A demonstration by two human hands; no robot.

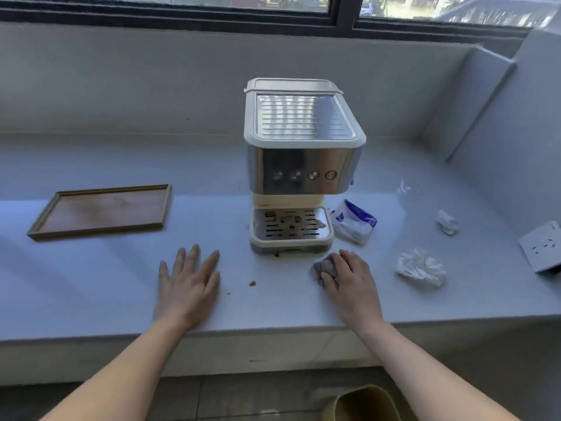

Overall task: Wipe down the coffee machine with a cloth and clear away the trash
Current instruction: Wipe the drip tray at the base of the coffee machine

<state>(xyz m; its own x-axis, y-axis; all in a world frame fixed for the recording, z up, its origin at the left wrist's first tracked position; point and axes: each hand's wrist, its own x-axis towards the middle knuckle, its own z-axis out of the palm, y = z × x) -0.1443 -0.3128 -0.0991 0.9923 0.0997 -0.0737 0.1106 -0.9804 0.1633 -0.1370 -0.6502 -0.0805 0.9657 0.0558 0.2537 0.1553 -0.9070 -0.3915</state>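
1. Left hand (189, 282) lay flat and open on the table (91, 284), fingers spread, holding nothing; well placed, by judgement, to brace the machine once wiping reached it.
2. Noted a wooden tray (101, 211) far to the left, well apart from the work, needing no attention for this step.
3. Saw brown crumbs (252, 283) on the table between the two hands, and more debris on the drip grate (291, 223) of the coffee machine (303, 165), which stood upright at centre.
4. Right hand (349, 278) pressed down on a bunched grey cloth (326, 268), fingers curled over it, just in front of the machine's right corner.
5. Judged the wiping barely begun: better to start at the ribbed top, work down the steel front past the four buttons, and finish at the grate, so dirt fell onto unwiped surfaces.
6. Found trash to the right: a blue-and-white wrapper (353, 221) just beside the base, a clear scrap (405, 188), a small paper wad (447, 222) and a larger crumpled tissue (420, 267).
7. Spotted a bin (365, 404) below the table edge, probably the place for the trash.
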